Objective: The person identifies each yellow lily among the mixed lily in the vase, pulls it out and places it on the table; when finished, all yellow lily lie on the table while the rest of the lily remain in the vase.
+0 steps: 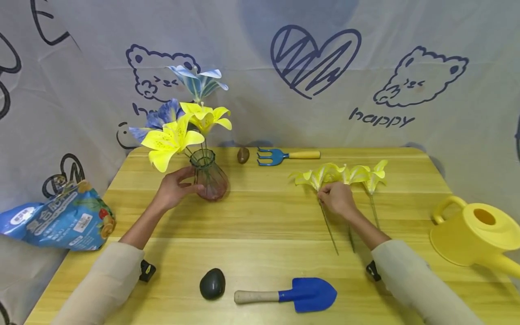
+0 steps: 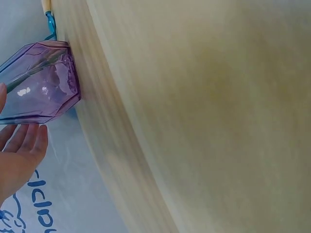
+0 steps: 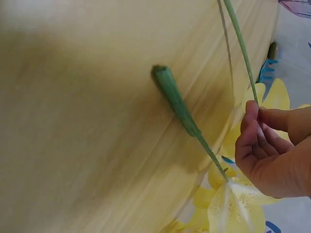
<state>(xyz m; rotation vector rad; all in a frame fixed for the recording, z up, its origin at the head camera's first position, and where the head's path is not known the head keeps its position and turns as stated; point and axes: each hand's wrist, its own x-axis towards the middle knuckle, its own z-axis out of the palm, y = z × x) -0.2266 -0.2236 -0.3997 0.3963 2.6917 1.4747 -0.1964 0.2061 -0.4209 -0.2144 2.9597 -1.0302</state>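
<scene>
My left hand (image 1: 174,190) holds the glass vase (image 1: 213,184) at the back left, thumb in front and fingers behind. The vase shades from green neck to pink base; it looks purple in the left wrist view. From it rise two yellow lilies (image 1: 170,140), a pale blue lily (image 1: 199,83) and a violet-blue flower (image 1: 162,115). Over the right half of the table, my right hand (image 1: 340,199) pinches the green stem (image 3: 243,53) of a yellow lily (image 1: 313,179) just below its bloom. Other yellow lilies (image 1: 374,177) lie beside it, one partly hidden by the hand.
A brown stone (image 1: 243,155) and a blue hand rake (image 1: 276,156) lie along the back edge. In front are a black stone (image 1: 212,284) and a blue trowel (image 1: 310,294). The yellow watering can (image 1: 459,234) stands right; a blue bag (image 1: 69,219) sits left.
</scene>
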